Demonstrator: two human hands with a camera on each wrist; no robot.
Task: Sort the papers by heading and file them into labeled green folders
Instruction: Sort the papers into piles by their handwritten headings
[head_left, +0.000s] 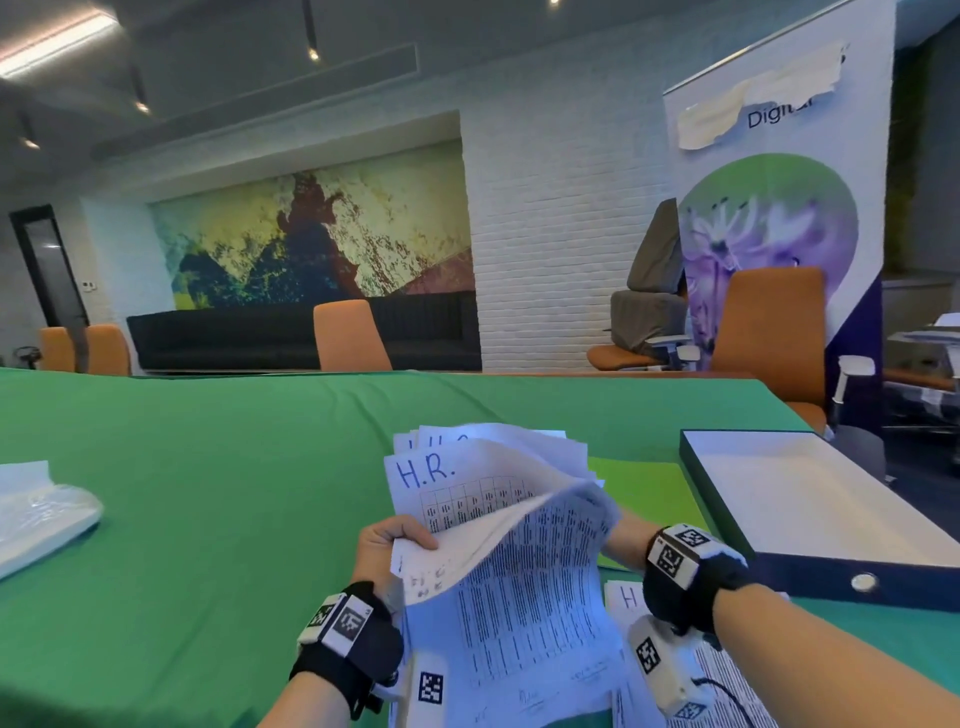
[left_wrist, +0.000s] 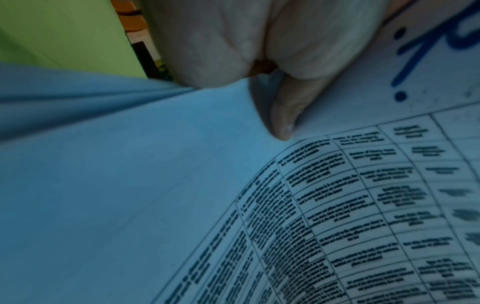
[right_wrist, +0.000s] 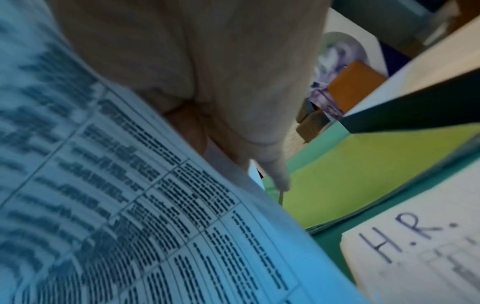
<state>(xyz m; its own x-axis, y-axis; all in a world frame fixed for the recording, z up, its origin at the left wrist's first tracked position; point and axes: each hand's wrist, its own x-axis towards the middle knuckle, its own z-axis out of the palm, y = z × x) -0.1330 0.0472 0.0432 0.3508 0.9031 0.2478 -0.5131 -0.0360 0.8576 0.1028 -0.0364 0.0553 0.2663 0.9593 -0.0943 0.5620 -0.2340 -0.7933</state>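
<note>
A fanned stack of papers (head_left: 498, 519) is held upright above the green-covered table (head_left: 208, 467), near its near edge. The stack's left edge is gripped by the left hand (head_left: 387, 551), fingers curled round it and the thumb (left_wrist: 284, 115) pressed on a sheet headed "H.R." in blue ink (head_left: 423, 473). The front sheet (head_left: 540, 597), printed with a table, is bent forward and down, its top edge curling toward the right, where it is held by the right hand (head_left: 626, 535); that hand's fingers are mostly hidden behind the paper, and in the right wrist view they are seen lying along the sheet's back, so a firm grip cannot be told. A light green folder (head_left: 649, 493) lies flat on the table just behind the stack, to its right. Another "H.R." sheet (right_wrist: 415, 257) lies on the cloth under the right wrist. An open dark-edged box (head_left: 810, 499) stands at the right, close to the table's right edge. Wide bare cloth stretches left and far of the hands, with a plastic-wrapped white packet (head_left: 41, 514) at the far left.
</note>
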